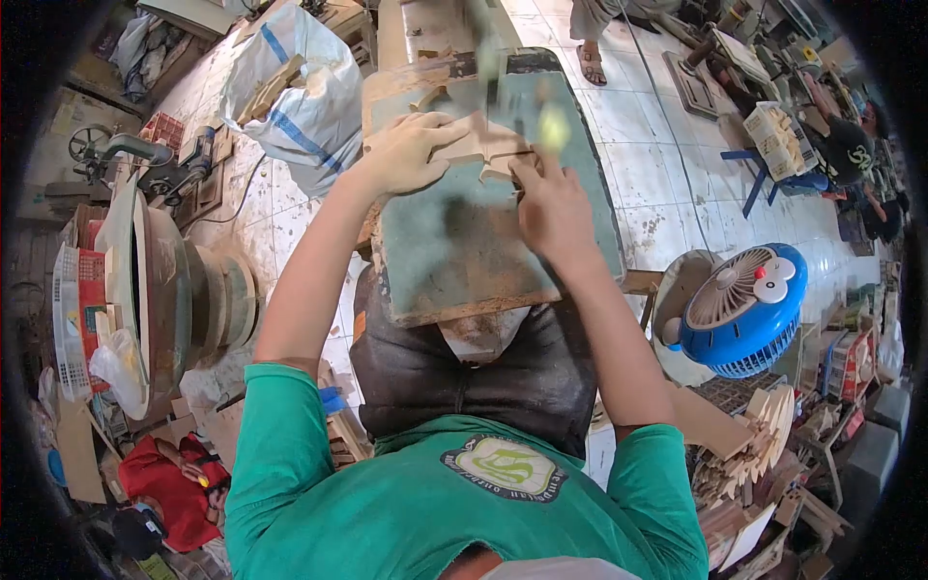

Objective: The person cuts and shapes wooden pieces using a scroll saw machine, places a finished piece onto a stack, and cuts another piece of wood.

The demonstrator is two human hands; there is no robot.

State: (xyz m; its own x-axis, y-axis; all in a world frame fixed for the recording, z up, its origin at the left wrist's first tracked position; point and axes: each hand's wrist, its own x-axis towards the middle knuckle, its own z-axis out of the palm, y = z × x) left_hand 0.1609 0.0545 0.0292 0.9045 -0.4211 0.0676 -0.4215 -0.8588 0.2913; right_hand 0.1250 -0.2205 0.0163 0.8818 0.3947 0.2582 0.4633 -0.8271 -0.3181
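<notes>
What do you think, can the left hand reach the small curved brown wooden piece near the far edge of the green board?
Probably yes. The curved piece lies just beyond the left hand, with nothing seen between them, though that hand rests on flat pale wood.

Single head view, worn by the person, aimed forward and steeply down. Wide fisheye: scene curves toward the sides, dark rounded border at the corners. Wearer's green shirt is closest, along the bottom; forearms run up and away from the lens. Tabletop sits upper center, seen from above, at arm's reach, with left hand and right hand near its far half. Tiled floor shows beyond and beside it. Blue fan falls right of center, white sack upper left.
</notes>
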